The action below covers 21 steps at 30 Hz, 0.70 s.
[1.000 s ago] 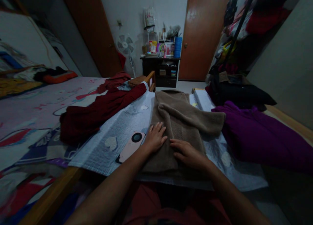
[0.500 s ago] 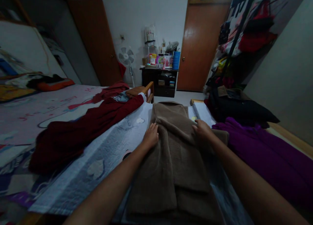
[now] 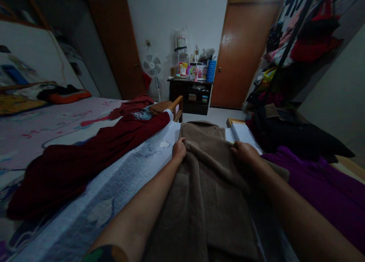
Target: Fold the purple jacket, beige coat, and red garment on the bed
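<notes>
A brown, soft-looking coat [image 3: 219, 201] lies lengthwise on the bed in front of me, partly folded over near its far end. My left hand [image 3: 179, 149] is closed on the coat's left edge, fingers curled into the cloth. On the opposite edge, my right hand [image 3: 245, 152] grips the fabric, its fingertips partly hidden. Between both hands the cloth is drawn into slanting folds. A brown end of the coat sticks out to the right, beyond my right forearm.
A dark red garment [image 3: 94, 159] lies to the left on the pale bedsheet [image 3: 137, 170]. To the right are a purple garment [image 3: 319, 193] and a black pile of clothes [image 3: 296, 132]. A wooden bed post [image 3: 179, 108], a fan [image 3: 152, 66] and a dark cabinet [image 3: 189, 96] stand beyond.
My left hand's fingers have curled from lying on the coat into a grip. My right hand has also closed more on its edge. The view has shifted slightly.
</notes>
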### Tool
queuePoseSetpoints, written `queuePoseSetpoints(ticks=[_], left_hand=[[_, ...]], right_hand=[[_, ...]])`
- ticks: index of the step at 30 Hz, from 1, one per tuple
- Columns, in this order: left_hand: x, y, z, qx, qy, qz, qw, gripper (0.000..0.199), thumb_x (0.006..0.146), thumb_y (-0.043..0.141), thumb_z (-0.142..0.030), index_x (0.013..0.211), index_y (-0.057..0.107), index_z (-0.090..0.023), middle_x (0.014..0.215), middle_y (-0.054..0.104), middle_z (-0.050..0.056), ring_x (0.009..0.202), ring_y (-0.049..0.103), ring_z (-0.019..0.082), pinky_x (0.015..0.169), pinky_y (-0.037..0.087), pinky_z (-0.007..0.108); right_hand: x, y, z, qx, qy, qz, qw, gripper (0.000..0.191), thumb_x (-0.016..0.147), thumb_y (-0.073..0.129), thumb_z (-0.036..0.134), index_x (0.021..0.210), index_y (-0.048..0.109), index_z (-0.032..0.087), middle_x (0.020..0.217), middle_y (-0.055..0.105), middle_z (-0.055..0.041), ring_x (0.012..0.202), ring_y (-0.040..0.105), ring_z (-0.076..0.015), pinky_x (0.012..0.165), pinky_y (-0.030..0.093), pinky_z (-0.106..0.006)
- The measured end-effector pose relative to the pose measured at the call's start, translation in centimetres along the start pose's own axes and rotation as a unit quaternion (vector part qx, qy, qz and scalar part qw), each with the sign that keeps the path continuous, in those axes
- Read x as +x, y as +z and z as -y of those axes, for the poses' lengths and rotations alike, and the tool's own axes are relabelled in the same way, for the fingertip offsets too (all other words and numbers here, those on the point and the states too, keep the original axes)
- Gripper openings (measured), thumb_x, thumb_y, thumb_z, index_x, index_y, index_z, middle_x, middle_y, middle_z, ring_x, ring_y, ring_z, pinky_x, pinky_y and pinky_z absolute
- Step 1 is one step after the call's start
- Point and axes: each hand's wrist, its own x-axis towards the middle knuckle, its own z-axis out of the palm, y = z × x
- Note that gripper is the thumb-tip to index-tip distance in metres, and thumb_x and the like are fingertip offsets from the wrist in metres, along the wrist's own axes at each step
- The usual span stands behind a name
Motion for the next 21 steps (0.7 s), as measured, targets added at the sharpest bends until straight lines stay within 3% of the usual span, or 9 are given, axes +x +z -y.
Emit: queuePoseSetpoints(ticks=[3,6,9,12,15,18,21], left_hand=[[0.8,0.5,-0.2,-0.014,0.012,0.018,1.0,0.048,0.088,0.034,-0.015,0.132,0.053,-0.017,0.13,0.063,0.008,0.122,0.058,0.02,0.104,0.044,0.037],[0.3,1.3,-0.3,-0.014,0.026,0.044,0.999,0.047,0.093,0.036,-0.026,0.136,0.05,-0.013,0.134,0.06,0.013,0.123,0.057,0.021,0.105,0.043,0.036],[-0.7,2.1,-0.4,-0.005,0.044,0.062,0.997,0.05,0.098,0.029,-0.034,0.139,0.047,-0.011,0.143,0.052,0.014,0.135,0.045,0.022,0.112,0.035,0.039],[-1.4,2.7,-0.5,0.047,0.068,0.09,0.993,0.052,0.098,0.03,-0.04,0.14,0.045,-0.014,0.153,0.038,0.013,0.145,0.027,0.024,0.118,0.021,0.046],[-1.8,3.1,-0.7,0.139,0.089,0.116,0.979,0.055,0.099,0.028,-0.044,0.144,0.041,-0.015,0.156,0.032,0.014,0.147,0.022,0.027,0.118,0.016,0.05],[-1.9,3.2,-0.7,0.17,0.094,0.117,0.974,0.058,0.099,0.026,-0.046,0.146,0.039,-0.014,0.157,0.03,0.014,0.147,0.021,0.027,0.119,0.016,0.048],[-1.9,3.3,-0.5,0.176,0.098,0.12,0.972,0.058,0.099,0.024,-0.046,0.147,0.038,-0.016,0.158,0.029,0.012,0.147,0.019,0.026,0.119,0.016,0.048]], right_hand=[[0.2,-2.5,0.0,-0.023,0.006,-0.032,0.999,0.032,0.09,0.053,0.043,0.107,0.067,0.02,0.102,0.069,-0.0145,0.092,0.066,-0.0277,0.073,0.044,-0.034],[0.1,-3.4,-0.5,-0.049,0.032,-0.05,0.997,0.034,0.09,0.051,0.044,0.11,0.066,0.021,0.1,0.069,-0.015,0.089,0.066,-0.0282,0.071,0.044,-0.034],[-0.1,-2.1,-1.2,-0.075,0.045,-0.018,0.996,0.032,0.092,0.047,0.037,0.11,0.067,0.019,0.102,0.069,-0.0167,0.09,0.065,-0.0296,0.071,0.044,-0.036],[0.4,-0.1,-0.9,-0.107,0.051,-0.017,0.993,0.031,0.092,0.043,0.024,0.105,0.07,0.016,0.109,0.066,-0.021,0.101,0.061,-0.0338,0.08,0.044,-0.042],[1.7,0.9,1.5,-0.079,0.045,-0.058,0.994,0.03,0.089,0.047,0.021,0.109,0.069,0.017,0.117,0.061,-0.0217,0.112,0.055,-0.0362,0.09,0.041,-0.048],[3.6,1.5,6.0,0.061,-0.043,-0.073,0.995,0.039,0.09,0.048,0.028,0.126,0.06,0.018,0.133,0.055,-0.0175,0.123,0.049,-0.0316,0.1,0.039,-0.045],[5.2,2.8,10.7,0.094,-0.083,-0.081,0.989,0.046,0.094,0.043,0.031,0.138,0.049,0.017,0.148,0.043,-0.0137,0.136,0.038,-0.0261,0.108,0.034,-0.041]])
